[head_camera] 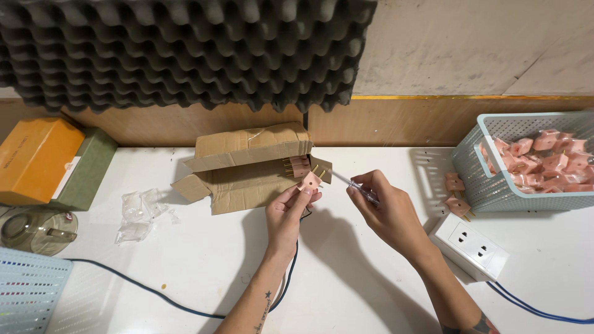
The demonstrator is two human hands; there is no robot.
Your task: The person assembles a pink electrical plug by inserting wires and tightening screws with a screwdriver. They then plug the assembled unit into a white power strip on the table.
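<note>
Head view, largest to smallest. I see a white table (185, 260) backed by grey egg-crate foam (185, 49). At centre lies a torn cardboard box (247, 167) on its side, mouth toward the right, with more pink plugs showing inside. At far right stands a pale blue basket (495, 192) filled with pink plugs, a few loose ones just beside its near corner, and a white socket block (473, 244) on a blue cable. An orange box (34, 158) sits at far left.

My left hand (286, 213) pinches a pink plug (309, 181) between thumb and fingertips, brass pins pointing up and right. My right hand (387, 210) is closed round a clear-handled screwdriver (359, 188), its long axis running up-left, tip toward the plug. The plug lies just left of the tip; the right hand is the working one.

Whether the tip touches the plug I cannot tell: the blade is thin and blurred against the cardboard. The plug's underside is hidden by my fingers.
</note>
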